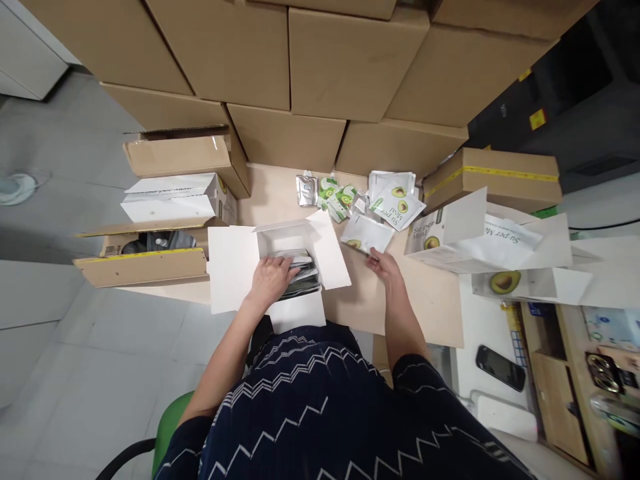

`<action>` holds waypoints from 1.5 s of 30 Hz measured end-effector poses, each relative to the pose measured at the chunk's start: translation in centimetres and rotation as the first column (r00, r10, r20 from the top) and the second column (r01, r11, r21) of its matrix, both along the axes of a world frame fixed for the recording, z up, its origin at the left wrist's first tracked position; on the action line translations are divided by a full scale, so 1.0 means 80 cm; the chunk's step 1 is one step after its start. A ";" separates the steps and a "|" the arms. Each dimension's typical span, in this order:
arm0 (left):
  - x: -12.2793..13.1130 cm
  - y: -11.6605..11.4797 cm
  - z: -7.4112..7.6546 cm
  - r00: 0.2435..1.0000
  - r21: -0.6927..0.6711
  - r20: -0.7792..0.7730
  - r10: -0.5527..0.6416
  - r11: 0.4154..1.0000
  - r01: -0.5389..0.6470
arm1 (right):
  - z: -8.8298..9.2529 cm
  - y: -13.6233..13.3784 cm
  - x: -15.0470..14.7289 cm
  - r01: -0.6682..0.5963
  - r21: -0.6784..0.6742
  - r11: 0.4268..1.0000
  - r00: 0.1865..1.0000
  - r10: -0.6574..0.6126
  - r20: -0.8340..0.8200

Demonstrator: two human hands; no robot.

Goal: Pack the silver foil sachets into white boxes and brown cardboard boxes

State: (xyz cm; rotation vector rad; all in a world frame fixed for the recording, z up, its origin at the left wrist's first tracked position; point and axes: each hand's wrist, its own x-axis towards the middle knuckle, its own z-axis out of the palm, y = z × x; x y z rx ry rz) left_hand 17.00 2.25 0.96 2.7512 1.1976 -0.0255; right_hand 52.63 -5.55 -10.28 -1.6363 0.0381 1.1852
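Note:
My left hand (271,280) rests inside an open white box (235,267) on the table, fingers lying on a stack of dark sachets (300,275) packed in it. My right hand (383,263) reaches to the right of the box and pinches the near edge of a white sachet with an avocado print (367,233). More sachets of the same kind (397,203) and smaller green-and-white packets (336,197) lie spread just beyond it.
Brown cartons (310,67) are stacked along the back of the table. An open carton (150,257) with a white box on top stands at the left. White avocado-printed boxes (470,243) lie at the right. A phone (500,367) lies lower right.

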 end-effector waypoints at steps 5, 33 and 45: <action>0.000 0.000 0.002 1.000 -0.018 -0.009 -0.009 1.000 0.009 | 0.030 -0.045 -0.039 -0.278 0.006 0.960 0.951 0.275 0.142; 0.003 -0.005 0.002 0.999 -0.071 0.018 0.042 0.997 -0.040 | 0.288 0.046 -0.131 -0.815 0.063 0.577 0.276 0.290 0.917; 0.004 -0.007 0.003 0.998 -0.063 0.037 0.051 0.997 -0.049 | 0.194 0.160 -0.225 -0.818 -0.562 -0.122 -0.492 0.653 0.575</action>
